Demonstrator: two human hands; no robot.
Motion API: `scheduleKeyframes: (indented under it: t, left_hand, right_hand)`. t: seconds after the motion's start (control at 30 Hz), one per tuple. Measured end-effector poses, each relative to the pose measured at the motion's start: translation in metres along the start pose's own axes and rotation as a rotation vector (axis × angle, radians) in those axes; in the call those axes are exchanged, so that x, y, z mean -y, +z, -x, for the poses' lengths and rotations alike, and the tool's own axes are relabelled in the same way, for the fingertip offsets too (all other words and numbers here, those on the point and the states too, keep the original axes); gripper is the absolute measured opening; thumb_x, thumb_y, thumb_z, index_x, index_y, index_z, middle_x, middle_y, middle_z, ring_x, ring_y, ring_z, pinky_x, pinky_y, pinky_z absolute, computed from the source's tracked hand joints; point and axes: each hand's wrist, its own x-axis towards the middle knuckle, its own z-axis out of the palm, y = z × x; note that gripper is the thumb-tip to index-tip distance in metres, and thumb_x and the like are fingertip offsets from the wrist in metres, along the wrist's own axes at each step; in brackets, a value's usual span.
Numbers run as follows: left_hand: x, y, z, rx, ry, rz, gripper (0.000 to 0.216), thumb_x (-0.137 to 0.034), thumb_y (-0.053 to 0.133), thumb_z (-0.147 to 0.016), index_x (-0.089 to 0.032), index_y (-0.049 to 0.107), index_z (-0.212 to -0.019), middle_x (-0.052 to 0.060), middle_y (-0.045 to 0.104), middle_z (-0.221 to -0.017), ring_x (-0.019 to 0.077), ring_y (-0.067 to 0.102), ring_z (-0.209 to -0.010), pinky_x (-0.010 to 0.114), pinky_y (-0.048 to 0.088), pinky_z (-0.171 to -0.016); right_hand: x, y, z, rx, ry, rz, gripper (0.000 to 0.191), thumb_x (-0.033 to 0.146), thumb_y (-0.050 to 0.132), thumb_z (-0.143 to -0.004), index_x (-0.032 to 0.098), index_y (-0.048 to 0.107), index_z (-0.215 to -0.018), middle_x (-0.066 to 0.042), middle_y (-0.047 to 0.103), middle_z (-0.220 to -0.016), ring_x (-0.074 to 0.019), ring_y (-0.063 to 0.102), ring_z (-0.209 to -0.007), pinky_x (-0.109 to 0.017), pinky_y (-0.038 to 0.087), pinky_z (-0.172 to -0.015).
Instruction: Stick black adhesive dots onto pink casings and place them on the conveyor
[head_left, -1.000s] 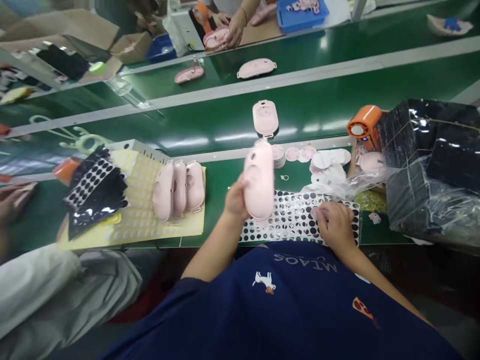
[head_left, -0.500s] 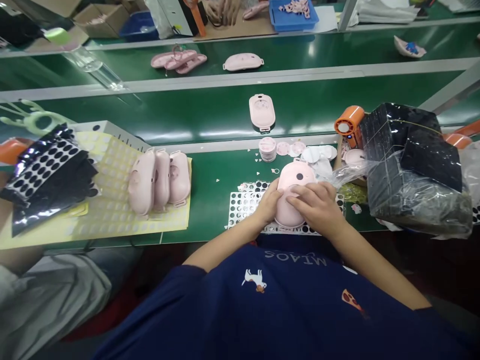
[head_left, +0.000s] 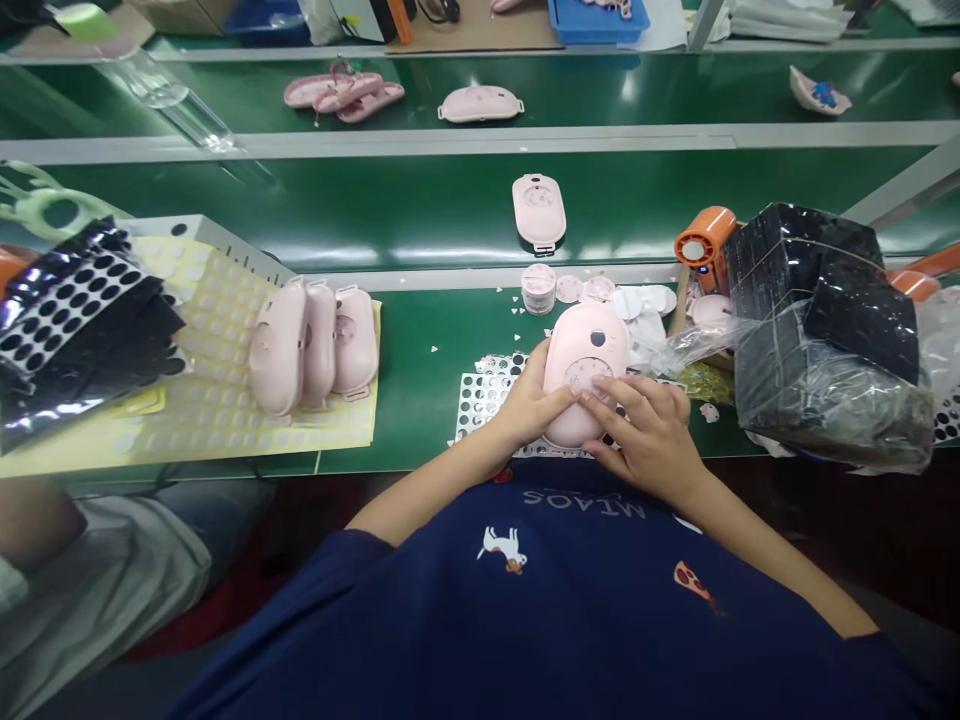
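My left hand (head_left: 529,405) grips the left side of a pink oval casing (head_left: 583,365) that lies flat over a white sheet of black round stickers (head_left: 480,400) near the bench's front edge. My right hand (head_left: 645,430) rests on the casing's lower right, its fingertips pressed on the surface. I cannot make out whether a sticker is under those fingertips. Three more pink casings (head_left: 311,345) stand on edge on a yellowish sheet (head_left: 217,400) to the left.
A bundle of black sheets in clear plastic (head_left: 825,330) sits at the right, with an orange fan (head_left: 701,245) behind it. Round pink and white discs (head_left: 600,295) lie beyond the casing. One pink casing (head_left: 538,210) lies on the green conveyor (head_left: 375,210). Black sticker sheets (head_left: 67,320) lie far left.
The casing was held upright in my left hand; it now lies flat on the sticker sheet. My right hand came off the sheet onto the casing.
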Motion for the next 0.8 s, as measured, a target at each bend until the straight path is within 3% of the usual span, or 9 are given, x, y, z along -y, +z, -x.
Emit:
scheduleKeyframes:
  t: [0.13,0.3,0.5,0.8]
  left_hand:
    - [0.005,0.004,0.002,-0.018,-0.016,-0.003,0.075,-0.049,0.076,-0.078,-0.020,0.044,-0.139,0.015,0.053,-0.146,0.0369,0.050,-0.137,0.054,0.039,-0.118]
    - [0.005,0.005,0.004,-0.003,-0.025,-0.092,0.072,-0.044,0.074,-0.080,-0.020,0.043,-0.140,0.014,0.056,-0.143,0.0347,0.052,-0.135,0.052,0.040,-0.116]
    - [0.000,0.001,0.006,-0.005,-0.007,-0.220,0.072,-0.045,0.072,-0.080,-0.020,0.044,-0.140,0.014,0.058,-0.141,0.0345,0.055,-0.131,0.052,0.043,-0.112]
    - [0.003,-0.007,0.005,-0.044,0.033,-0.196,0.073,-0.049,0.072,-0.078,-0.020,0.045,-0.139,0.014,0.055,-0.142,0.0343,0.052,-0.133,0.052,0.040,-0.115]
  right_hand:
    - [0.007,-0.001,-0.001,-0.007,0.055,-0.029,0.040,0.045,0.054,-0.100,0.024,0.066,-0.133,-0.008,0.070,-0.128,-0.0263,0.051,-0.116,-0.042,0.031,-0.097]
    - [0.002,0.001,-0.012,-0.121,0.086,-0.114,0.019,0.024,0.058,-0.099,0.024,0.073,-0.111,-0.002,0.076,-0.108,-0.0213,0.056,-0.104,-0.039,0.032,-0.092]
    - [-0.002,0.006,-0.020,-0.178,0.159,-0.073,0.010,0.025,0.063,-0.096,0.024,0.073,-0.099,-0.003,0.072,-0.097,-0.0197,0.057,-0.094,-0.038,0.031,-0.087]
    - [-0.008,0.014,-0.011,-0.267,0.223,-0.307,0.009,0.022,0.056,-0.092,0.024,0.064,-0.088,-0.002,0.071,-0.096,-0.0193,0.061,-0.092,-0.038,0.038,-0.090]
